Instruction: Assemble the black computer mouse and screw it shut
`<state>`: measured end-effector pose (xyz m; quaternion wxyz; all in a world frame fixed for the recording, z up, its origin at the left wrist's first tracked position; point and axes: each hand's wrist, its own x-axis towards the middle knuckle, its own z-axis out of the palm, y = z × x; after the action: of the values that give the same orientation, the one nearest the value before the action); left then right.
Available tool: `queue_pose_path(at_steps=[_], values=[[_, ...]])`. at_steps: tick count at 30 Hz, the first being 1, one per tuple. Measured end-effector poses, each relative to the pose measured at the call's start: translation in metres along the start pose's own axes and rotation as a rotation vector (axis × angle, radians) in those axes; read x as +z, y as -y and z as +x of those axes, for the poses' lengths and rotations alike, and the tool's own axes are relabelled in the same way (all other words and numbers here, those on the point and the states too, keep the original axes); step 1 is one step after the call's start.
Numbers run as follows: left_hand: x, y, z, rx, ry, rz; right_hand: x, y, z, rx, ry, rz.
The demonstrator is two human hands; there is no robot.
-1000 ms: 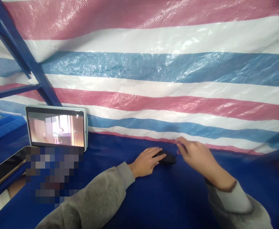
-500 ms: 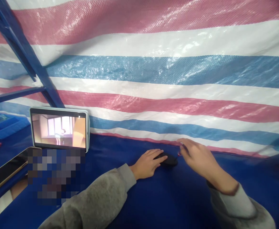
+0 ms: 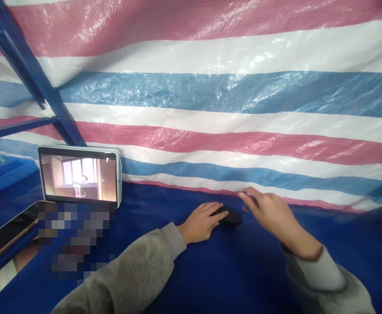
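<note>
My left hand (image 3: 201, 224) lies over the left end of a black rounded object (image 3: 230, 216) shaped like a computer mouse, its fingers on top and thumb side pressed against it. The object rests flat on the dark blue surface (image 3: 243, 266). Just beyond its right end, my right hand (image 3: 269, 213) is closed in a pinch above the surface. Below those fingertips shows a small, thin pinkish loop (image 3: 245, 209); the rest of it is hidden by the fingers, so its kind is unclear.
A tablet (image 3: 79, 176) playing a video stands upright at the left. In front of it lie a phone (image 3: 9, 229) and a blurred-out patch. A blue tray (image 3: 8, 174) sits farther left. Striped plastic sheeting (image 3: 210, 91) hangs behind, beside a blue metal frame (image 3: 37, 74).
My right hand has shifted slightly left, and its fingertips have turned a little. My left hand keeps its place on the black object. The tablet's picture has changed.
</note>
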<state>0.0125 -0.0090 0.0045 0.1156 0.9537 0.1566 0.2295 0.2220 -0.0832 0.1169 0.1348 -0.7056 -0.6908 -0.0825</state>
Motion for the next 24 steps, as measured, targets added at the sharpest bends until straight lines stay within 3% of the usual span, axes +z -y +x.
queue_pose_path(at_steps=[24], values=[[0.0004, 0.001, -0.001, 0.002, -0.001, -0.003, -0.0027, 0.0007, -0.0006, 0.012, 0.018, 0.017]])
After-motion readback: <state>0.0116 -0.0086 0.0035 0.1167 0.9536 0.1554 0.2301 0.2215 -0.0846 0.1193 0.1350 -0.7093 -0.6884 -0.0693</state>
